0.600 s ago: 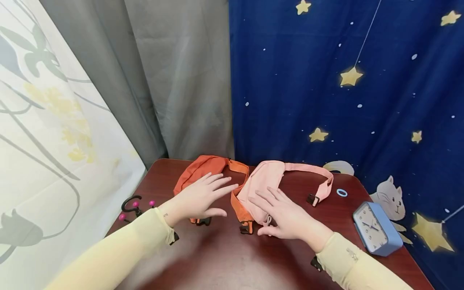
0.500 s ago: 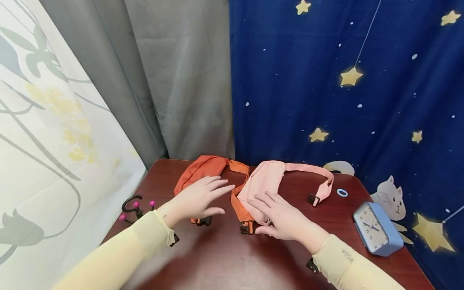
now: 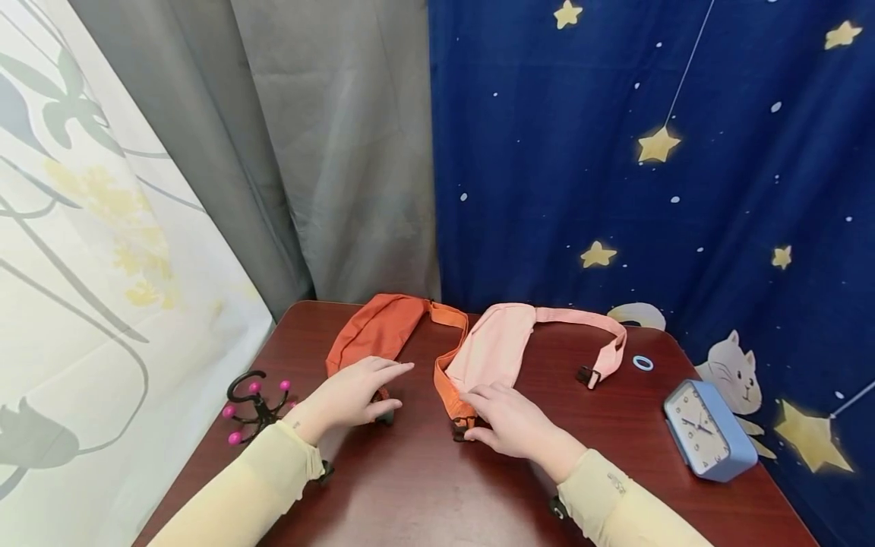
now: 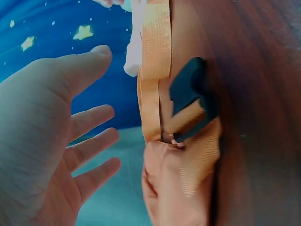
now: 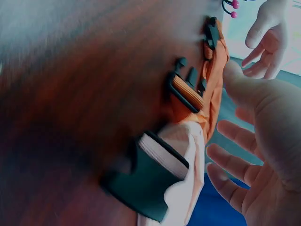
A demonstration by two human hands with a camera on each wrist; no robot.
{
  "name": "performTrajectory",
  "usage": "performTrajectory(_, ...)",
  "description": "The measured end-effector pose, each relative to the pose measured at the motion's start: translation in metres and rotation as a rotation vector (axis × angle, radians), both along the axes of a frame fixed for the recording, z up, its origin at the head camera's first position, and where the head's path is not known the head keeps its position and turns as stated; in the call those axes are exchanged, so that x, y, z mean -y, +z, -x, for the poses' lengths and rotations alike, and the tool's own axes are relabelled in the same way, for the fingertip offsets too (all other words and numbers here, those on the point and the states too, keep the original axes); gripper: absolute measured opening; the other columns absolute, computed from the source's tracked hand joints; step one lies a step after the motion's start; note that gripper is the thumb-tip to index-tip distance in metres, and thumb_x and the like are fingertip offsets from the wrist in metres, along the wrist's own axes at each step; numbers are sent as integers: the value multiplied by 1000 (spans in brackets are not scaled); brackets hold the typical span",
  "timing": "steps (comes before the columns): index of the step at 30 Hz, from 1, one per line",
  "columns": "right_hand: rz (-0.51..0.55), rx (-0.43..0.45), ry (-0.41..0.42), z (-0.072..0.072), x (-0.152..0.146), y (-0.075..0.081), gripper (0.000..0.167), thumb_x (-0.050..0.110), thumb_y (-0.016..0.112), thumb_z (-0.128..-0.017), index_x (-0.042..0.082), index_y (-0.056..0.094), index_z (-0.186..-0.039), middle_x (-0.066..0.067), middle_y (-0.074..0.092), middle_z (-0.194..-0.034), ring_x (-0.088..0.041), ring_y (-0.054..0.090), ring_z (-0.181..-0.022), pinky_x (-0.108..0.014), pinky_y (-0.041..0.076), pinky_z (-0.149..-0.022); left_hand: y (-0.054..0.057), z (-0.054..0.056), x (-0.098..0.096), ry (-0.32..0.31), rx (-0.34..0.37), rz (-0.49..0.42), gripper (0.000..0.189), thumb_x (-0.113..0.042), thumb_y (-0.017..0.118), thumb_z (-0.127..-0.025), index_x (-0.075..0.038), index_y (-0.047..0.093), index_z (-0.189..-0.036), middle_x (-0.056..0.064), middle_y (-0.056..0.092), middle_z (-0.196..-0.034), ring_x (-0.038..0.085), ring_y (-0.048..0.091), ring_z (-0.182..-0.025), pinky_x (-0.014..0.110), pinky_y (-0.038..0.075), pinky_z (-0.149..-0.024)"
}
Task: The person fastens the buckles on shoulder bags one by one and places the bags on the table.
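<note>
On the dark red table (image 3: 417, 494) lie an orange waist bag (image 3: 383, 330) and, to its right, a pink waist bag (image 3: 495, 342). My left hand (image 3: 349, 391) hovers over the near end of the orange bag with fingers spread; the left wrist view shows a black socket buckle (image 4: 195, 94) beside it. My right hand (image 3: 509, 422) hangs over the near end of the pink bag, holding nothing. Near its fingertips is the orange strap's black prong buckle (image 5: 186, 92). The pink bag's black socket buckle (image 5: 141, 183) shows large in the right wrist view.
A black hook stand with pink knobs (image 3: 261, 406) is at the table's left edge. At the right are a blue alarm clock (image 3: 711, 429), a light blue ring (image 3: 642, 363) and the pink strap's loose end with a black buckle (image 3: 586, 375). Curtains (image 3: 342, 152) hang behind.
Both hands have come down and toward the near ends of the bags, each moving somewhat leftward. More of the orange bag and the hook stand shows. The bags have stayed put.
</note>
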State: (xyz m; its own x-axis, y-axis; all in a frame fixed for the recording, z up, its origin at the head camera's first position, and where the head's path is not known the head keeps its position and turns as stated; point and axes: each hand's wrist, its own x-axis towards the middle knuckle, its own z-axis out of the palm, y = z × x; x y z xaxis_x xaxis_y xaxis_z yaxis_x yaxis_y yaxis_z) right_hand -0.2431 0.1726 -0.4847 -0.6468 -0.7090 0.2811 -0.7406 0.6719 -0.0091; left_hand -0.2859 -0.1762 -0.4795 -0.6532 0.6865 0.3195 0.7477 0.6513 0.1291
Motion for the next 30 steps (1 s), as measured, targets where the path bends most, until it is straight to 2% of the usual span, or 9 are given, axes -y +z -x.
performTrajectory(5,-13,29,-42,2,6,-10,50,38,88,-93,13,75,-135,1,75,-124,-21,66,-108,-37,57,-98,-15,2,4,31,28,13,59,-35,82,-99,-15,66,-152,2,74,-135,22,67,-128,46,55,-113)
performTrajectory(11,1,-1,-42,1,7,-23,32,30,89,-91,18,79,-119,4,74,-112,-19,62,-97,-34,55,-88,-32,2,6,46,49,-20,53,-29,84,-98,-11,71,-145,3,76,-122,21,68,-116,46,58,-105)
performTrajectory(17,24,-40,-59,1,8,-27,29,25,91,-89,20,81,-116,6,76,-106,-17,58,-90,-32,52,-83,-37,2,7,69,64,-34,49,-30,87,-95,-12,75,-140,2,75,-117,16,63,-104,43,58,-98)
performTrajectory(23,48,2,-107,0,13,-32,26,23,89,-91,20,80,-115,7,73,-99,-14,54,-87,-30,51,-80,-42,1,10,102,72,-61,50,-31,91,-92,-11,76,-136,-1,74,-113,15,62,-104,42,59,-97)
performTrajectory(30,93,-6,-151,-4,20,-35,24,22,92,-88,21,79,-108,7,69,-98,-15,60,-90,-32,55,-81,-49,-3,15,134,54,-94,34,-31,89,-93,-15,81,-123,-5,73,-105,15,62,-101,37,57,-91)
